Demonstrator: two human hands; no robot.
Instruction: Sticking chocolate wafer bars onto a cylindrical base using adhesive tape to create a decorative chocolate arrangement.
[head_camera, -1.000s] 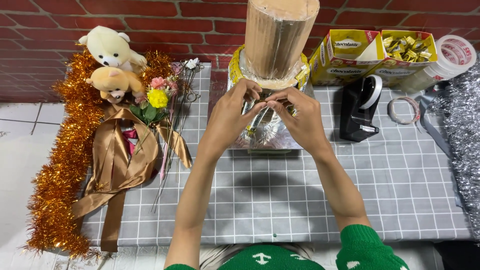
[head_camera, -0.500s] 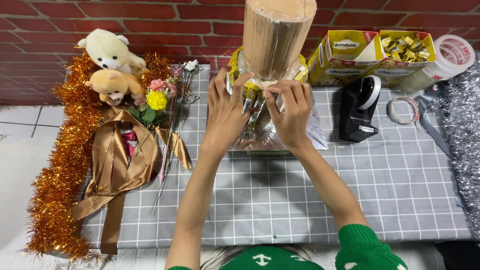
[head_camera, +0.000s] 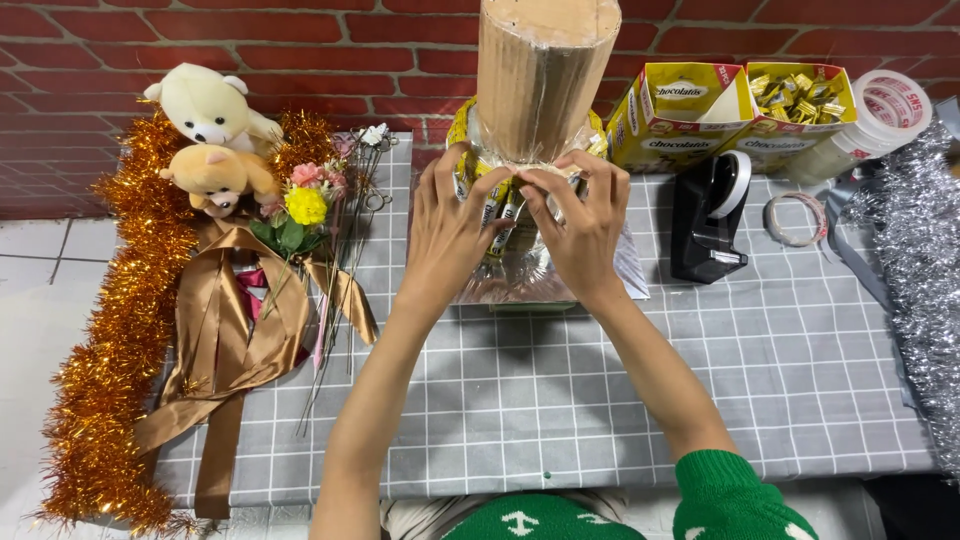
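Note:
A tall brown cardboard cylinder (head_camera: 545, 70) stands at the back middle of the grey checked tablecloth (head_camera: 560, 400). Yellow wrapped candy bars (head_camera: 500, 210) ring its base, over a shiny clear plastic sheet (head_camera: 520, 285). My left hand (head_camera: 447, 225) presses its fingers against the candy bars on the left of the cylinder's base. My right hand (head_camera: 585, 225) rests on the bars on the right, fingertips meeting the left hand's at the cylinder's foot. Both hands grip the ring of bars; what lies under the fingers is hidden.
Left: orange tinsel (head_camera: 110, 330), two teddy bears (head_camera: 210, 140), artificial flowers (head_camera: 305, 205), brown satin ribbon (head_camera: 235, 330). Right: black tape dispenser (head_camera: 710, 215), small tape ring (head_camera: 795, 220), two yellow boxes of candy (head_camera: 740, 110), a large tape roll (head_camera: 890, 105), silver tinsel (head_camera: 925, 270). Brick wall behind.
Both hands have moved up and away from me, from just in front of the cylinder's base onto the ring of candy bars, with fingers now spread against it.

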